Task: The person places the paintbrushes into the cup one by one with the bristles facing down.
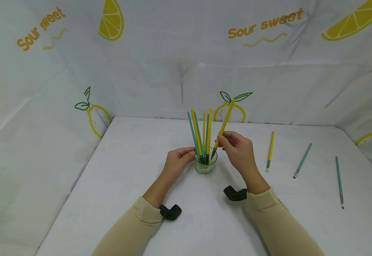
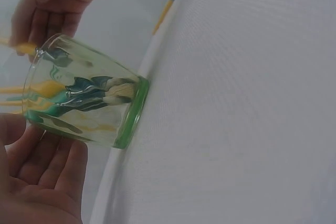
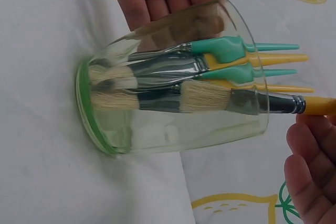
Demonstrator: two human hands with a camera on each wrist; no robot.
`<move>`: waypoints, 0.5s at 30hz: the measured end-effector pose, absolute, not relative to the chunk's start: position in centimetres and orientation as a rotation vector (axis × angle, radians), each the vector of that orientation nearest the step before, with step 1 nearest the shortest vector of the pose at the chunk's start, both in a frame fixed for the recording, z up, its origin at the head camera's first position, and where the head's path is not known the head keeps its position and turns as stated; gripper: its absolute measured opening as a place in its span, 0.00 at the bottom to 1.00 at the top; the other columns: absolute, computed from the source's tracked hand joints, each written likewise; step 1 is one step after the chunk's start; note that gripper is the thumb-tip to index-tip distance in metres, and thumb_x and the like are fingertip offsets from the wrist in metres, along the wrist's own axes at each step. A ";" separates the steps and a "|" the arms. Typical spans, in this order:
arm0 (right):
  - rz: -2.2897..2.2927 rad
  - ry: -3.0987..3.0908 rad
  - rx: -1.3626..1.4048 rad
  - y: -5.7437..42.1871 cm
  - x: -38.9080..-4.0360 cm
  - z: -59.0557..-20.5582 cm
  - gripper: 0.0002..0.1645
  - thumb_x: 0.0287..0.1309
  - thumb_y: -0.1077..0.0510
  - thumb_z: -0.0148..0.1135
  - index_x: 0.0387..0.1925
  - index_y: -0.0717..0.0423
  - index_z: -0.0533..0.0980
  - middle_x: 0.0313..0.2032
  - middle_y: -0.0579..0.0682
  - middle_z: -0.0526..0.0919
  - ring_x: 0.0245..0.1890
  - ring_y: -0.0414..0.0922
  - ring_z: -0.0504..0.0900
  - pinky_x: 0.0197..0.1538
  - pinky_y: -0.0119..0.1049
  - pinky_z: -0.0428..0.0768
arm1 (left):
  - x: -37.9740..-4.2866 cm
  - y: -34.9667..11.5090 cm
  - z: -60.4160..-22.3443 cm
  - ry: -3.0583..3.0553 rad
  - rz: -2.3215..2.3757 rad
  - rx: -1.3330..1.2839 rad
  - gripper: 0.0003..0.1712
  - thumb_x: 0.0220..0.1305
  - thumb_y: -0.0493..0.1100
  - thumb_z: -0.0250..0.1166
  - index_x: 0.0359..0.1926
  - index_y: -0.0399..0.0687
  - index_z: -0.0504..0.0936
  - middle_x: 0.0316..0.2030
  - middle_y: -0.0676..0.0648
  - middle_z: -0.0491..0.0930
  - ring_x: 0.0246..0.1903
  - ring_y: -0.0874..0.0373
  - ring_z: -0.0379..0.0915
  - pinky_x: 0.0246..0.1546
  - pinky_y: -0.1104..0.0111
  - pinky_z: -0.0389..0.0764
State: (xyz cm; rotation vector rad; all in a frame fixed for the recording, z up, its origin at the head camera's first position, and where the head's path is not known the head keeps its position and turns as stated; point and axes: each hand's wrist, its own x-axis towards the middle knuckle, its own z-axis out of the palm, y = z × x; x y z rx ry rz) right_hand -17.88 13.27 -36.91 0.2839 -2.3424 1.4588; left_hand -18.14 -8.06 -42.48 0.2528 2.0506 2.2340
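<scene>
A clear glass [image 1: 204, 168] with a green-tinted base stands on the table, holding several yellow and teal paintbrushes [image 2: 89, 92], bristles down. My left hand [image 1: 177, 161] holds the glass near its rim from the left, fingers behind and thumb in front. On the other side, my right hand [image 1: 239, 151] pinches a yellow paintbrush [image 1: 226, 119] by the lower part of its handle. That brush leans to the right, and its pale bristles are inside the glass, above the base, in the right wrist view.
To the right lie a yellow paintbrush [image 1: 270, 151], a teal paintbrush [image 1: 302, 160] and another teal paintbrush [image 1: 339, 182], spaced apart on the white-covered table [image 1: 115, 192]. A white sheet [image 1: 160, 46] printed with lemons hangs behind the table.
</scene>
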 end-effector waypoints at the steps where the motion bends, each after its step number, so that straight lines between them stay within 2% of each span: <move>1: 1.451 -2.347 0.284 13.2 -17.9 -37.0 0.18 0.66 0.47 0.61 0.45 0.57 0.83 0.34 0.51 0.88 0.34 0.41 0.85 0.36 0.27 0.84 | -18.1 -8.1 -42.5 2.051 2.232 0.254 0.16 0.68 0.35 0.61 0.52 0.29 0.81 0.49 0.34 0.83 0.45 0.55 0.84 0.53 0.65 0.82; 5: 1.444 -2.363 0.265 13.0 -17.9 -37.3 0.18 0.65 0.46 0.63 0.44 0.56 0.83 0.35 0.49 0.88 0.34 0.42 0.86 0.35 0.28 0.84 | -18.2 -8.1 -42.6 2.057 2.227 0.264 0.16 0.68 0.36 0.61 0.52 0.30 0.81 0.49 0.36 0.84 0.43 0.59 0.84 0.52 0.66 0.82; 11: 1.398 -2.418 0.235 12.7 -18.0 -37.7 0.19 0.64 0.45 0.63 0.44 0.56 0.83 0.34 0.50 0.88 0.33 0.41 0.85 0.33 0.30 0.81 | -18.3 -8.0 -42.6 2.062 2.231 0.264 0.15 0.68 0.36 0.61 0.52 0.30 0.82 0.49 0.36 0.84 0.42 0.60 0.84 0.52 0.66 0.83; 15: 1.370 -2.468 0.228 12.5 -18.0 -37.8 0.19 0.65 0.46 0.63 0.46 0.57 0.83 0.35 0.51 0.88 0.35 0.42 0.86 0.35 0.33 0.82 | -18.3 -8.0 -42.6 2.051 2.237 0.256 0.15 0.68 0.36 0.61 0.52 0.30 0.82 0.49 0.35 0.84 0.43 0.59 0.84 0.52 0.67 0.83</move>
